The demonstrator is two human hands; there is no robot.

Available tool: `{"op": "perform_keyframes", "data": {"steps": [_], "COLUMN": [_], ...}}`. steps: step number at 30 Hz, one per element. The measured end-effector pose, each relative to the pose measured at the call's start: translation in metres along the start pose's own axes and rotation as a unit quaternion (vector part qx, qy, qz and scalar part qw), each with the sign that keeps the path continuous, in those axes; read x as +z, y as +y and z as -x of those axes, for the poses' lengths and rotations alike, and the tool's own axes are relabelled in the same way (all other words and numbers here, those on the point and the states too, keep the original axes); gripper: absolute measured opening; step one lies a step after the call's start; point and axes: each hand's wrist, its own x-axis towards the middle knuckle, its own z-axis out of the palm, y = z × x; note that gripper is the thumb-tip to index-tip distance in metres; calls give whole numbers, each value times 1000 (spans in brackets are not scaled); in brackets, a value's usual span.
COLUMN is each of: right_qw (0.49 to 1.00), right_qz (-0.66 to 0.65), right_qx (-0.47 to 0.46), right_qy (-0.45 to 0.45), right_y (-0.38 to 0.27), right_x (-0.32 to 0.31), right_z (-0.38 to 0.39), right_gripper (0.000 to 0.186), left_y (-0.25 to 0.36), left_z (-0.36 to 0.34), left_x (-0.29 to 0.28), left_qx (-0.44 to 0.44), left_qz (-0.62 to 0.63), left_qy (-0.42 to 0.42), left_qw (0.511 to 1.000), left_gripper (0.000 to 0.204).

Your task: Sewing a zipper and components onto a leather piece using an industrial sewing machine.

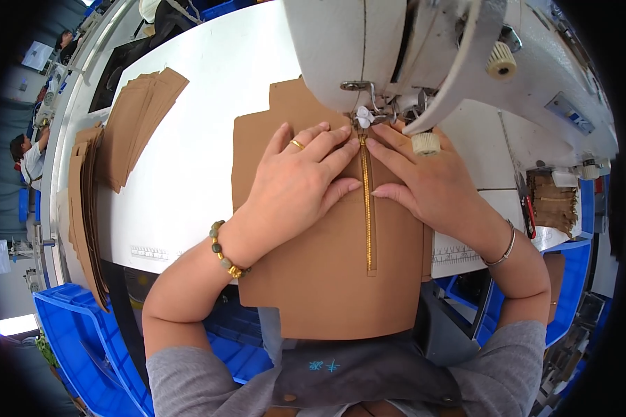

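Brown panel, one: flat on the white bench, its far part beneath the head of the sewing machine, its near end overhanging the bench's near edge.
Gold zipper, one: set lengthwise in the panel, far end just beside the machine's needle area.
Left hand: palm down on the panel, left of the zipper, fingers extended, grasping nothing; ring and beaded bracelet worn.
Right hand: laid on the panel, right of the zipper, likewise unclenched, some fingertips hidden by machine parts; metal bangle worn.
Brown pieces, two stacks: one fanned near the bench's left edge; one beside it, hanging past the near left corner.
Blue bin, one: below that corner.
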Motion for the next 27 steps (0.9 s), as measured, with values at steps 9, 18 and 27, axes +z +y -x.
{"op": "perform_keyframes", "data": {"steps": [9,18,27], "right_qw": [1000,934,926], "right_qz": [-14,-182,-199], "right_qx": [-7,183,165], "right_qy": [26,246,277], "right_y": [2,36,41], "right_x": [2,-32,-20], "right_z": [-1,-15,-16], "right_gripper": [54,18,17], "left_y": [-1,-1,1], "left_z": [-1,-2,0], "left_x": [-1,-2,-2], "left_qx": [-6,-5,-6], "left_qz": [10,24,20], "left_qy": [-1,-9,-8], "left_qw": [1000,1000,1000], "left_gripper": [50,50,51]}}
